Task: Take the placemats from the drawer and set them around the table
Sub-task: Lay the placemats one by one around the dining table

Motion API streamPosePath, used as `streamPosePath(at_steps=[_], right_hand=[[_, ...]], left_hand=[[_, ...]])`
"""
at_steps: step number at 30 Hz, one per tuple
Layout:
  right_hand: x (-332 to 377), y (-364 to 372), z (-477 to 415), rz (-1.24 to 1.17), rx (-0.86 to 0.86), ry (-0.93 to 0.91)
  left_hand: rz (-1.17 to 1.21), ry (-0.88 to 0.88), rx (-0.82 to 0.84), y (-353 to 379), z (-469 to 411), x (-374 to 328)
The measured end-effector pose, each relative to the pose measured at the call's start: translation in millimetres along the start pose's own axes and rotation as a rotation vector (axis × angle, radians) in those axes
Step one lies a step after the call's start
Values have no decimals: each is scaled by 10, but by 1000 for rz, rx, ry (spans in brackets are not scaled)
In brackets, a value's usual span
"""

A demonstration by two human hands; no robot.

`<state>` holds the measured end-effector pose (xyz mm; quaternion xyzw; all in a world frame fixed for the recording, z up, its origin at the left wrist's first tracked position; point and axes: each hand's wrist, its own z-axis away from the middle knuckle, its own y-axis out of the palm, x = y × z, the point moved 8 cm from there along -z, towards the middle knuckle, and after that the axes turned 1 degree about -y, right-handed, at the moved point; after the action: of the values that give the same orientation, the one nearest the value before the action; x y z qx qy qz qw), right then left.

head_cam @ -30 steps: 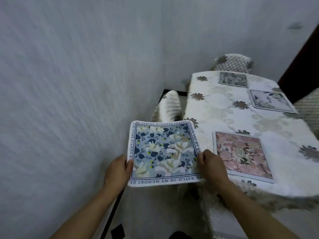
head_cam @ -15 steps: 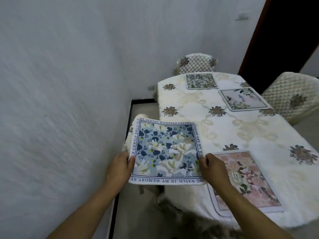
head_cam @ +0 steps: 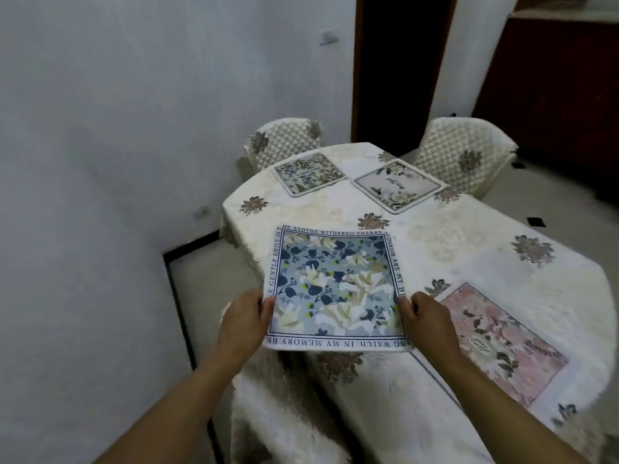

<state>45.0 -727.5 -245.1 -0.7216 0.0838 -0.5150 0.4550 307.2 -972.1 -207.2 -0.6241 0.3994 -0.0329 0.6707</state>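
I hold a blue floral placemat [head_cam: 335, 286] with a lettered border flat over the near left edge of the table [head_cam: 435, 236], which wears a cream cloth. My left hand [head_cam: 246, 316] grips its left edge and my right hand [head_cam: 425, 316] grips its right edge. A pink floral placemat [head_cam: 502, 339] lies on the table to the right. Two more lie at the far end: a green-blue floral placemat [head_cam: 310, 172] and a white floral placemat [head_cam: 398, 185].
A white wall [head_cam: 117, 162] runs close along the left. Two quilted cream chairs stand at the far end, one [head_cam: 284, 139] by the wall and another [head_cam: 465, 155] to its right. A covered chair back [head_cam: 268, 413] sits below my arms. A dark doorway [head_cam: 395, 61] is behind.
The view has swung right and onto the table. The blue placemat, held in both hands, has moved from beside the table to over its near left edge.
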Motion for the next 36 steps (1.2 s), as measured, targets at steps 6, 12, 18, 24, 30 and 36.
streamPosePath(at_steps=[6, 12, 18, 24, 30, 36], right_hand=[[98, 101, 112, -25, -178, 214], [-148, 426, 192, -93, -232, 400], [-416, 970, 176, -119, -182, 514], [-596, 1582, 203, -29, -199, 721], [-531, 2038, 442, 84, -210, 933], [-448, 2190, 562, 155, -216, 1068]], left_hand=[[-22, 268, 151, 121, -994, -134], [-51, 379, 303, 765, -1599, -173], [-88, 414, 389, 1370, -1886, 35], [-88, 518, 557, 2207, -2284, 375], [-171, 755, 647, 2626, -2394, 524], [-235, 856, 691, 2677, -2405, 530]])
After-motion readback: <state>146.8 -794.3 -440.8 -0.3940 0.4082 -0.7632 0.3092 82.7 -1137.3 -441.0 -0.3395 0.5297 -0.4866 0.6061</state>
